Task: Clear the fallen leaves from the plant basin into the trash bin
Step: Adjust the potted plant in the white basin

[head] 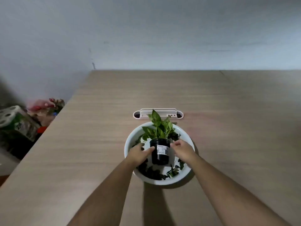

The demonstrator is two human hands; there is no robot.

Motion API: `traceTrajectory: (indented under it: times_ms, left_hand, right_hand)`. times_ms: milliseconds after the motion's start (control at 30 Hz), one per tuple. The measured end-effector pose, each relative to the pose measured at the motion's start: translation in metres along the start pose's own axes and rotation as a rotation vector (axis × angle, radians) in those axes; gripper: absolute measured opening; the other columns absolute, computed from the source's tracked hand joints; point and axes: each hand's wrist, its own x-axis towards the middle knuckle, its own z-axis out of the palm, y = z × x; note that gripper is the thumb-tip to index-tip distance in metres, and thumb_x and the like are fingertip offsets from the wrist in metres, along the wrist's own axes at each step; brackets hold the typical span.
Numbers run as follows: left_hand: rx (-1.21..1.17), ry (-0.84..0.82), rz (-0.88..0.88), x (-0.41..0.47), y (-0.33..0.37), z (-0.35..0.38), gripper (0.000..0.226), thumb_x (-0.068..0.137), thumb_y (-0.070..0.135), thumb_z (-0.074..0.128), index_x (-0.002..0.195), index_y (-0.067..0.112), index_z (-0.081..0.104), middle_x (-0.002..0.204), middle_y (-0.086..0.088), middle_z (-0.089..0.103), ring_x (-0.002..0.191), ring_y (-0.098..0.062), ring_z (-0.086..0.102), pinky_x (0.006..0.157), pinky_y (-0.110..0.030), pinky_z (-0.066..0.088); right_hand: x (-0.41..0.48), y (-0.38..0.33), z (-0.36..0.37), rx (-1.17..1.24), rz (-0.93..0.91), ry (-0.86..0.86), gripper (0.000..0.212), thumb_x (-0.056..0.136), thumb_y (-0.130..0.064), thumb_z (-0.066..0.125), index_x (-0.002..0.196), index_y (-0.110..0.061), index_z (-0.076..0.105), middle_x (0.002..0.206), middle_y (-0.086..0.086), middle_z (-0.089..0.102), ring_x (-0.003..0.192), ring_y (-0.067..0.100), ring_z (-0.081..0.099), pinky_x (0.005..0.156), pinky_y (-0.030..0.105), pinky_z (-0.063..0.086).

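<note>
A white round basin (158, 181) sits on the wooden table. In its middle stands a black plastic pot (160, 159) with a white label and a green leafy plant (160, 128). Dark fallen leaves (153, 173) lie on the basin floor around the pot. My left hand (140, 153) grips the pot's left side, thumb against its wall. My right hand (183, 149) is at the pot's upper right rim, fingers curled and touching it. No trash bin is in view.
A white cable-port insert (158, 113) is set in the table (97, 128) just behind the basin. Off the table's left edge lies clutter: toilet paper rolls (8, 116) and red-pink bags (40, 106). A grey wall stands behind.
</note>
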Motion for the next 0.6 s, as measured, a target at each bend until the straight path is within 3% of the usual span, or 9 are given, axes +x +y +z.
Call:
traceTrajectory:
  times_ms: [100,233,333,500,600]
  left_hand:
    - [-0.159,-0.037,-0.076,0.011,-0.007,0.011,0.063,0.082,0.051,0.062,0.127,0.008,0.055,0.122,-0.011,0.065,0.11,-0.026,0.061,0.099,-0.035,0.049]
    - [-0.253,-0.037,-0.061,0.016,-0.009,0.02,0.043,0.079,0.043,0.07,0.104,0.007,0.07,0.093,-0.007,0.072,0.088,-0.021,0.067,0.088,-0.034,0.054]
    - [-0.25,-0.024,-0.042,0.014,-0.008,0.02,0.044,0.078,0.04,0.072,0.108,0.009,0.068,0.097,-0.007,0.073,0.088,-0.02,0.067,0.082,-0.03,0.053]
    - [-0.302,-0.016,0.032,0.01,-0.005,0.01,0.048,0.076,0.03,0.077,0.118,0.01,0.063,0.106,-0.003,0.071,0.088,-0.016,0.065,0.07,-0.024,0.05]
    - [-0.333,0.023,0.083,0.009,0.001,0.005,0.058,0.071,0.024,0.081,0.123,0.014,0.059,0.113,-0.006,0.071,0.099,-0.02,0.068,0.084,-0.036,0.056]
  right_hand:
    - [0.01,0.007,0.012,0.244,0.109,-0.073,0.032,0.093,-0.028,0.053,0.116,-0.007,0.057,0.115,0.013,0.063,0.1,0.025,0.066,0.09,0.036,0.056]
    - [0.013,0.015,0.023,0.333,0.139,-0.13,0.028,0.092,-0.028,0.056,0.107,-0.005,0.06,0.114,0.016,0.065,0.102,0.027,0.066,0.093,0.038,0.056]
    - [0.014,0.014,0.023,0.38,0.136,-0.149,0.02,0.091,-0.028,0.058,0.095,-0.009,0.061,0.114,0.016,0.066,0.103,0.026,0.066,0.095,0.041,0.054]
    - [0.012,0.005,0.014,0.472,0.062,-0.158,0.022,0.087,-0.019,0.064,0.106,-0.01,0.056,0.116,0.013,0.063,0.108,0.025,0.062,0.1,0.039,0.051]
    - [0.01,-0.002,0.009,0.505,-0.031,-0.168,0.021,0.083,-0.005,0.067,0.095,-0.016,0.054,0.115,0.013,0.064,0.1,0.023,0.064,0.086,0.033,0.055]
